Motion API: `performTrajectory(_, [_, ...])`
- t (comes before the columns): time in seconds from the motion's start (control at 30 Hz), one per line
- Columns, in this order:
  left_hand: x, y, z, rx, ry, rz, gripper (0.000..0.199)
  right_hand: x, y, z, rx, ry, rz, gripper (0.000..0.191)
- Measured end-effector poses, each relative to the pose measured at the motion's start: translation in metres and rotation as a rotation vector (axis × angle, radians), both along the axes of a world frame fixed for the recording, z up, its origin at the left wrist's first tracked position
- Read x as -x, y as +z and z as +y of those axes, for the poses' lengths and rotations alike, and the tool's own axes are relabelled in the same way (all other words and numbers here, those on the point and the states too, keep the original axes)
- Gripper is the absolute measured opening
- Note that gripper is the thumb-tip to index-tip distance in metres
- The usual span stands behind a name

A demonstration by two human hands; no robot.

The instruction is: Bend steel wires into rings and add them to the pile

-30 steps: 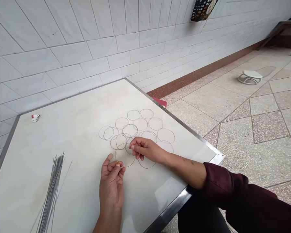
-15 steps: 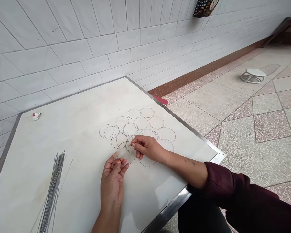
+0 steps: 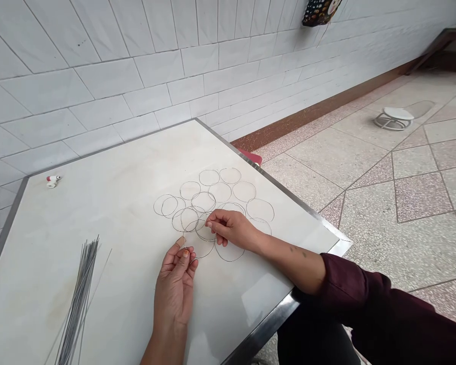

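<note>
Between my hands is a thin wire ring [image 3: 206, 256], seen above the near part of the table. My left hand [image 3: 177, 279] pinches its lower left side between thumb and fingers; a tan wrap covers one fingertip. My right hand [image 3: 230, 228] is closed at the ring's upper right, its thumb and index finger pressed together; the bit of wire in them is too fine to see clearly. Several more wire rings [image 3: 260, 199] lie flat beyond my hands, some overlapping. To the left lies a bundle of straight grey wires [image 3: 78, 301], one wire sticking out apart.
The white table [image 3: 110, 203] has a metal edge and stands against a tiled wall [image 3: 144, 71]. A small red and white object [image 3: 53, 181] lies at its far left corner. A low white stool [image 3: 394, 116] stands on the floor to the right. A patterned bag [image 3: 319, 12] hangs on the wall.
Both hands keep hold of the wire ring and have shifted only slightly. My left fingers have closed a little more on the wire. The whole view has drifted slightly.
</note>
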State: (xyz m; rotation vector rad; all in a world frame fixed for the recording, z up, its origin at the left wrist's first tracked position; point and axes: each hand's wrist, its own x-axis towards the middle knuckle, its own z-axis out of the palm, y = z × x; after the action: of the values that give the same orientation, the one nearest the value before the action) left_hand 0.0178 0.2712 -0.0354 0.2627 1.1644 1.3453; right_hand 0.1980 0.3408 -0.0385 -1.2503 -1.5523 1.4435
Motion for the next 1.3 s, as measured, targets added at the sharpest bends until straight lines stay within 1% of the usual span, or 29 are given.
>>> performTrajectory(0.13, [0.000, 0.001, 0.000, 0.021, 0.002, -0.034, 0.023, -0.003, 0.003, 0.002, 0.017, -0.001, 0.011, 0.017])
performTrajectory(0.27, [-0.001, 0.001, 0.001, 0.010, -0.006, -0.044, 0.020, -0.004, 0.004, 0.003, 0.032, -0.005, 0.005, 0.017])
performTrajectory(0.47, [-0.001, 0.003, 0.001, 0.035, 0.009, -0.054, 0.017, -0.005, 0.000, 0.004, 0.042, 0.011, -0.001, 0.018])
performTrajectory(0.7, [-0.001, 0.004, 0.002, 0.065, 0.007, -0.055, 0.020, -0.005, -0.005, 0.005, 0.037, 0.032, 0.009, 0.019])
performTrajectory(0.87, [0.001, 0.005, 0.002, 0.062, 0.001, -0.076, 0.018, -0.005, -0.007, 0.006, 0.033, 0.031, 0.009, 0.019])
performTrajectory(1.1, [0.003, 0.007, 0.000, 0.024, -0.015, -0.114, 0.033, -0.005, -0.008, 0.006, 0.045, 0.018, 0.030, 0.018])
performTrajectory(1.3, [0.003, 0.005, -0.001, 0.005, -0.029, -0.110, 0.034, -0.005, -0.008, 0.006, 0.039, 0.017, 0.030, 0.018])
